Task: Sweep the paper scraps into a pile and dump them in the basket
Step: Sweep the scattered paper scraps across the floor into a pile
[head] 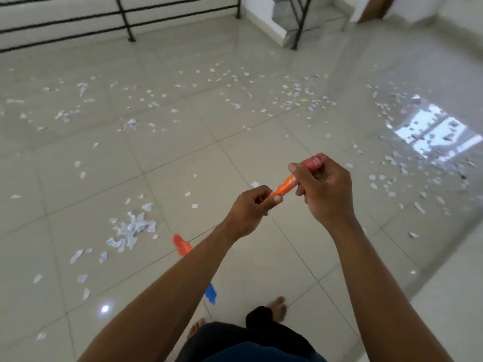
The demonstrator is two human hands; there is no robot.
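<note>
White paper scraps (pixel 292 97) lie scattered over the glossy tiled floor (pixel 198 142), thickest in a band across the far side and at the right. A denser cluster of scraps (pixel 132 229) sits on the near left. My right hand (pixel 322 190) grips the top of a broom handle (pixel 286 184), orange with a red end. My left hand (pixel 252 207) holds the same handle just below it. Red (pixel 180 244) and blue (pixel 210 293) parts of the broom show beneath my left forearm. No basket is in view.
A black metal railing (pixel 125 19) runs along the far left edge. Steps with a black rail (pixel 300 19) rise at the far centre. A bright window reflection (pixel 439 134) lies on the floor at right. My bare feet (pixel 278 308) stand at the bottom.
</note>
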